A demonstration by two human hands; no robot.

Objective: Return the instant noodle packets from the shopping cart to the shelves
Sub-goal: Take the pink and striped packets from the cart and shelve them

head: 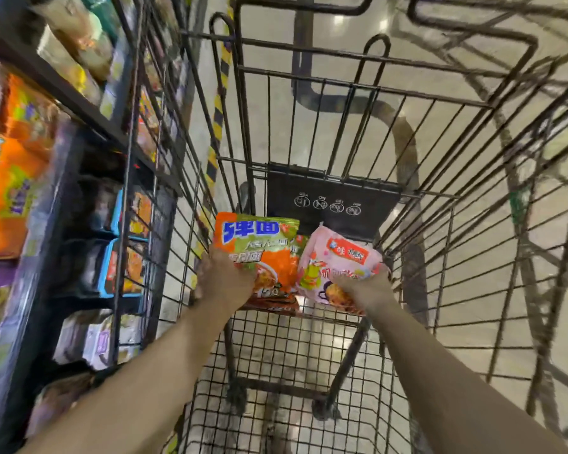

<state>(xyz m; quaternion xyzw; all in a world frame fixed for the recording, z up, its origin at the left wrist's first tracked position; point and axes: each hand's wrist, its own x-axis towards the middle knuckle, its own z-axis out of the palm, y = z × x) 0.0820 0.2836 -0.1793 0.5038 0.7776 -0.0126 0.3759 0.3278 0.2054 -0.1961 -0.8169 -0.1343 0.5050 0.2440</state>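
Reaching up from the bottom of the frame, two bare forearms stretch into a black wire shopping cart (309, 371) whose mesh floor fills the lower centre. The left hand (225, 280) grips the lower left corner of an orange and green plastic instant noodle packet (263, 253), fingers curled round its edge. Just to the right, the right hand (363, 285) clasps the lower part of a pink plastic instant noodle packet (338, 267), its fingers wrapped over the packet's lower edge. The two packets touch side by side at the centre of the frame, low in the cart's basket near its far end; whether they rest on the mesh cannot be told. Behind them, a black plastic flap with round white warning symbols (332, 201) hangs on the cart's far wall. Along the left edge of the frame, blurred dark metal shelves (63, 90) carry orange, blue and white packaged goods. Pale glossy floor (341, 14) shows in the upper right, beyond the wires.
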